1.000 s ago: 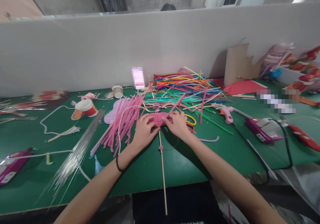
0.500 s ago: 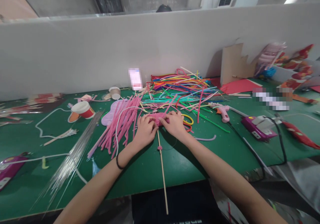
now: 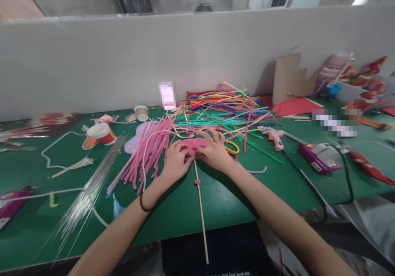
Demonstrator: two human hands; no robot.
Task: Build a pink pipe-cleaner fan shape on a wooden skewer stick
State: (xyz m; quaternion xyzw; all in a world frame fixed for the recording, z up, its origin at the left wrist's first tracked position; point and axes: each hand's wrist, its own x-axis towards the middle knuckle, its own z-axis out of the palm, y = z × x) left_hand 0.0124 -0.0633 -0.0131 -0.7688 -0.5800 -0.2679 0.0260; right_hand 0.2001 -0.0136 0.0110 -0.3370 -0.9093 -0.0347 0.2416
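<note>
Hands point(image 3: 176, 161) flank the pink piece point(image 3: 194, 145), perhaps gripping it.

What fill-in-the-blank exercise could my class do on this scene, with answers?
The left hand and right hand touch a fuzzy piece coloured ____.
The wrist wearing a black band is the ____ one.
The glue gun lies to the ____ of both hands.
The tabletop is coloured ____.

Missing words: pink; left; right; green.

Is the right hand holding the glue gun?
No, the right hand touches the pink piece; the glue gun lies on the table.
</note>
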